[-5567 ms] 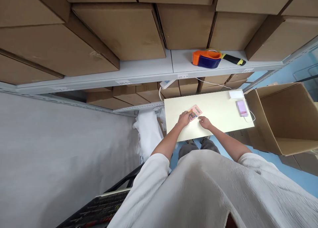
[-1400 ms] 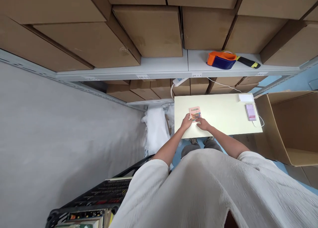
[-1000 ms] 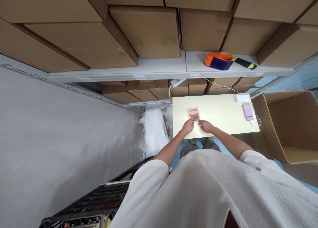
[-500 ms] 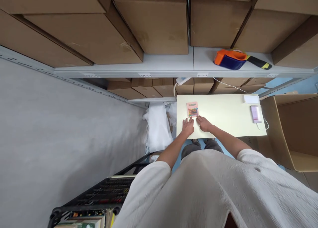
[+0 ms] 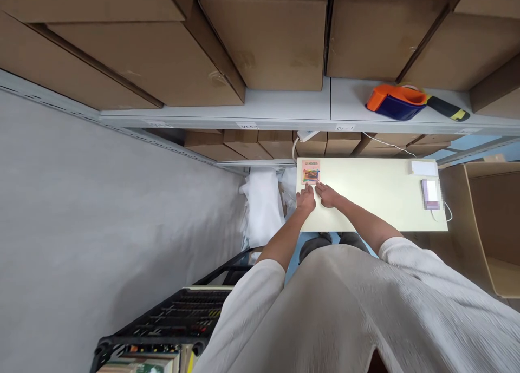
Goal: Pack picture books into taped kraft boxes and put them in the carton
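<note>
Pink card (image 5: 311, 172) | flat on table (image 5: 374, 200) | just beyond left hand (image 5: 305, 200), right hand (image 5: 328, 195) | fingers spread, empty

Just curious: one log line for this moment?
left hand: flat, open | right hand: flat, open | small pink picture card: far-left corner, cream table

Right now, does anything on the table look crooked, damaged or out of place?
Nothing looks damaged or spilled. One small oddity: the pink card lies flat at the far left corner of the table, very close to its edges. The left hand and right hand rest open just short of it. The phone lies straight.
</note>
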### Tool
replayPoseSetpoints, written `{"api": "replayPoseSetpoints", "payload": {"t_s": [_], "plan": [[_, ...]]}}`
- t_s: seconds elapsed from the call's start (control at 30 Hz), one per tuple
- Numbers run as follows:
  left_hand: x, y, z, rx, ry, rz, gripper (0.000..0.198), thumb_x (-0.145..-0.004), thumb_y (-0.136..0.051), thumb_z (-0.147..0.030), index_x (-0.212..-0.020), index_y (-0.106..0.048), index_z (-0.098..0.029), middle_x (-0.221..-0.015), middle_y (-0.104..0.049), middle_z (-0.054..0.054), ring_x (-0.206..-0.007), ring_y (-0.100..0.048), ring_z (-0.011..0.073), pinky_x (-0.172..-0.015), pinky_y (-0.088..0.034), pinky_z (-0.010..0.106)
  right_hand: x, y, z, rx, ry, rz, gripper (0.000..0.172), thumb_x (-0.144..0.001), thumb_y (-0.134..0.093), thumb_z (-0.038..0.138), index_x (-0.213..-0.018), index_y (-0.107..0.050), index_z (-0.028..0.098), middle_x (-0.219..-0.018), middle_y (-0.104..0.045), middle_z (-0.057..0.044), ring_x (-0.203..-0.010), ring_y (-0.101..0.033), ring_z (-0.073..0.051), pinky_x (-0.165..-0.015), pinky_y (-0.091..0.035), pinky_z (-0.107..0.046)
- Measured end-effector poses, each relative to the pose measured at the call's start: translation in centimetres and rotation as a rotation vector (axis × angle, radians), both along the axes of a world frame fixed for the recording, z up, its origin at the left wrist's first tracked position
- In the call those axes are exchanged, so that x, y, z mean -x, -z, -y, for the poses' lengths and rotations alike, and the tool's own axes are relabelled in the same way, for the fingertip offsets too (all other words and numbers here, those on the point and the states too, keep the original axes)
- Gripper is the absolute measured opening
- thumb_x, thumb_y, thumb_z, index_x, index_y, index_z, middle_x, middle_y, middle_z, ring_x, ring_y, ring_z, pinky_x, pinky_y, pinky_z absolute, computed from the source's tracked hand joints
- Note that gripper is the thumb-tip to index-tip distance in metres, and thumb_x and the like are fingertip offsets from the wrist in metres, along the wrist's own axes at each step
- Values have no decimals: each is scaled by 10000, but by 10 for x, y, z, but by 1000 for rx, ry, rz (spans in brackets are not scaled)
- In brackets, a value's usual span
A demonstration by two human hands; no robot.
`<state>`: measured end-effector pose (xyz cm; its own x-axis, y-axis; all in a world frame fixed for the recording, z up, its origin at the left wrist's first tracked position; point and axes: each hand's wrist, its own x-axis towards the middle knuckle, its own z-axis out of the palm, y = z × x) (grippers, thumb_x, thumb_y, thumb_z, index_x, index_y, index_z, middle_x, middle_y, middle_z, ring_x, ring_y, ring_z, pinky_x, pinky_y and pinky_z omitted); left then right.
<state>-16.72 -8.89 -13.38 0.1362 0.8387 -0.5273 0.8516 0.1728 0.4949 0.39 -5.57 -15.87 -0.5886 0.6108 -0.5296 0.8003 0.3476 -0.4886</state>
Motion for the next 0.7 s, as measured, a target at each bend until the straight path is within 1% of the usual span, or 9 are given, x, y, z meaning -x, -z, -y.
{"api": "replayPoseSetpoints", "payload": {"t_s": [0.1, 0.23, 0.33, 0.4, 0.47, 0.57, 0.7], "plan": [[3, -1, -7, -3, 70, -93, 838, -908, -624, -150, -1713, -395, -119, -1850, -264, 238, -1559, -475, 452, -1306, -368, 624, 6, -4, -8, 0, -10, 16, 981, -821, -673, 101, -1748, -362, 16, -1861, -180, -235, -1740, -187, -399, -1418, -209, -537], [6, -7, -14, 9, 141, -189, 807, -947, -620, -178, -1715, -376, -130, -1845, -270, 249, -1499, -550, 414, -1234, -467, 560, 14, -10, -19, -14, -21, 26, 931, -846, -674, 126, -1732, -403, 37, -1845, -248, -235, -1726, -243, -388, -1412, -236, -532], [6, -13, -18, 25, 169, -249, 756, -984, -609, -202, -1703, -382, -144, -1834, -303, 243, -1479, -583, 370, -1207, -496, 498, 18, -13, -24, -26, -72, 84, 882, -884, -657, 160, -1723, -411, 43, -1846, -257, -234, -1724, -261, -360, -1411, -229, -503], [6, -15, -20, 31, 187, -274, 729, -1004, -591, -203, -1698, -384, -127, -1826, -315, 255, -1469, -598, 355, -1200, -499, 470, 19, -15, -25, -26, -85, 114, 873, -896, -655, 173, -1723, -408, 45, -1851, -246, -232, -1725, -258, -352, -1410, -225, -486], [5, -17, -20, 31, 198, -282, 718, -1013, -582, -206, -1696, -384, -104, -1828, -296, 272, -1458, -609, 355, -1193, -503, 463, 20, -16, -24, -18, -84, 130, 891, -892, -664, 183, -1731, -396, 46, -1857, -223, -231, -1730, -240, -361, -1410, -227, -488], [4, -17, -19, 34, 198, -278, 755, -1002, -610, -215, -1709, -370, -100, -1841, -253, 279, -1454, -610, 370, -1187, -508, 469, 18, -16, -19, -10, -76, 140, 939, -891, -675, 202, -1761, -350, 62, -1873, -165, -210, -1739, -197, -381, -1413, -220, -500], [6, -11, -17, 44, 172, -255, 863, -989, -643, -232, -1768, -285, -133, -1869, -190, 248, -1479, -587, 382, -1190, -516, 461, 1, -16, -3, -30, -79, 151, 964, -938, -623, 224, -1810, -234, 97, -1895, -20, -160, -1757, -96, -372, -1415, -194, -508]]}}
